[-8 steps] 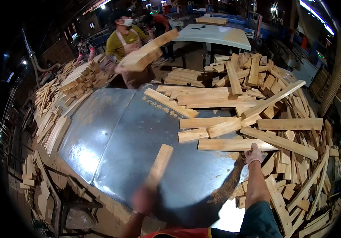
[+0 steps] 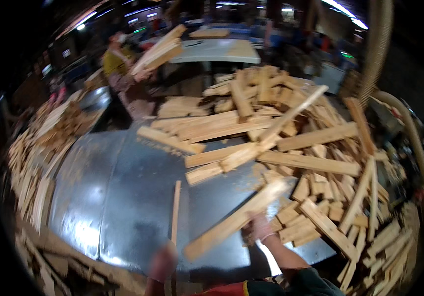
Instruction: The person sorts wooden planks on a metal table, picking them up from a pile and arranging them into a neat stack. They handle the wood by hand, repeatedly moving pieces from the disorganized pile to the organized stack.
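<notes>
My left hand is blurred near the lower edge and grips the near end of a thin wooden slat that stands on edge over the grey metal table. My right hand grips a long pale board that slants from lower left to upper right, its far end blurred over the heap of cut boards.
Wood offcuts cover the table's right side and a stacked pile lines its left edge. Across the table a person lifts a bundle of boards. A white table stands behind, and a duct hose runs at right.
My right hand has taken hold of a long board and pulled it toward me. The piece in my left hand has turned on edge. The person opposite has raised their boards higher.
</notes>
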{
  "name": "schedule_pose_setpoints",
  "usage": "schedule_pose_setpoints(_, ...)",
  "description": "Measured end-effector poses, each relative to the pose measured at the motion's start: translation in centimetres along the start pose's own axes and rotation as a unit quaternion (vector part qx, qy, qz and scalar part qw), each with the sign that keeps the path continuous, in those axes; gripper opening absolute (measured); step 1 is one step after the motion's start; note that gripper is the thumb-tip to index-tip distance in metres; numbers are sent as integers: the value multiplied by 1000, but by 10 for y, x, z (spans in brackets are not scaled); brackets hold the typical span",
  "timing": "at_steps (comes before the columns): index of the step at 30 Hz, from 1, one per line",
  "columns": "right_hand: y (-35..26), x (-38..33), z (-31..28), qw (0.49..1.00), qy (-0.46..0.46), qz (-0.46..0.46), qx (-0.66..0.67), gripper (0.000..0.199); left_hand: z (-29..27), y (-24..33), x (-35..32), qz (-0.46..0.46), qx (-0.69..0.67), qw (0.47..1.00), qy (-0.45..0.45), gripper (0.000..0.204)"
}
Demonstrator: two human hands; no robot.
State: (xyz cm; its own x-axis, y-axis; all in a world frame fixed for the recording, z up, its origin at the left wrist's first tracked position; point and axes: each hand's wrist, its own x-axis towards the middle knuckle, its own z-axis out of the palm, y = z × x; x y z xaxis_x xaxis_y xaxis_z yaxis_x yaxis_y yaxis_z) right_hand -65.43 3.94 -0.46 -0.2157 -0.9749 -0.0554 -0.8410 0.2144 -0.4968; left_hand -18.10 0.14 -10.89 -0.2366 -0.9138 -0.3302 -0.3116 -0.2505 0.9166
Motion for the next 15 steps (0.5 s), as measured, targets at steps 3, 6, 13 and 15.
schedule_pose_setpoints(3, -38, -34, 93, 994, -60, -4, 92, 36, 20, 26, 15, 97, 91, 989, -66, 35)
schedule_pose_setpoints(6, -138, -33, 108, 850, -178, 245, 431, 43, 37, 106, -7, 27, 249, 962, -106, 41)
schedule_pose_setpoints(13, -191, -60, 143, 819, -154, 82, 547, 46, -39, 59, -24, 134, 198, 971, -19, 49)
schedule_pose_setpoints(15, -178, -75, 129, 789, -129, 148, 582, 52, -102, -3, -20, 172, 137, 975, 38, 45)
